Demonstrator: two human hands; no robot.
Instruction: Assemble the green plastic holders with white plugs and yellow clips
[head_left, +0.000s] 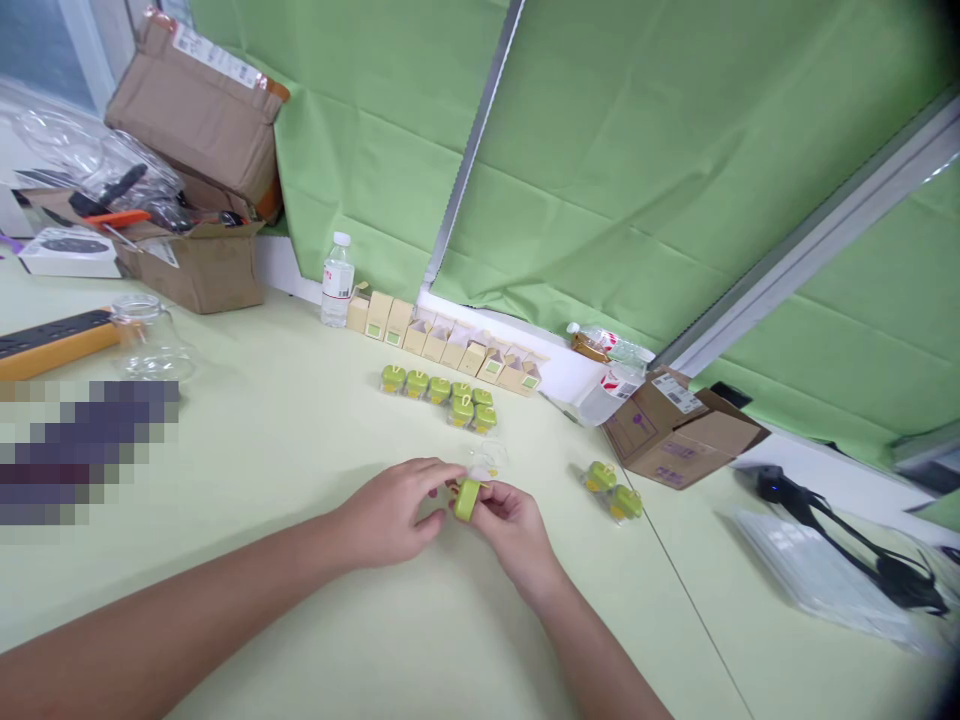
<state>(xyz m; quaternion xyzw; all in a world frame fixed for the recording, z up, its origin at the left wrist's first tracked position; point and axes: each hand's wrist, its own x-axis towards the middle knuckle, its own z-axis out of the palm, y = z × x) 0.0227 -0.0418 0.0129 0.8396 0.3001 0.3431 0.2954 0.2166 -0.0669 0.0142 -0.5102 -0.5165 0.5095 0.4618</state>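
Observation:
My right hand [517,535] pinches a small green-lidded case [467,498] between thumb and fingers, tilted on its side above the table. Close on its left is my left hand [397,510], thumb and index finger apart, fingertips reaching the case's far side; whether they touch it is hidden. Just behind lies a clear plastic piece [489,456] with a bit of yellow. Farther back stands a cluster of similar green-lidded clear cases [439,390], several with a pale loop on top. Two more green-lidded cases [613,488] sit to the right.
A row of small beige cartons [442,340] lines the wall beside an upright water bottle [338,280]. Two bottles [611,390] lean near a cardboard box [675,430] at right. At left are a glass jar [150,340], a power strip [60,342] and a filled carton [202,265].

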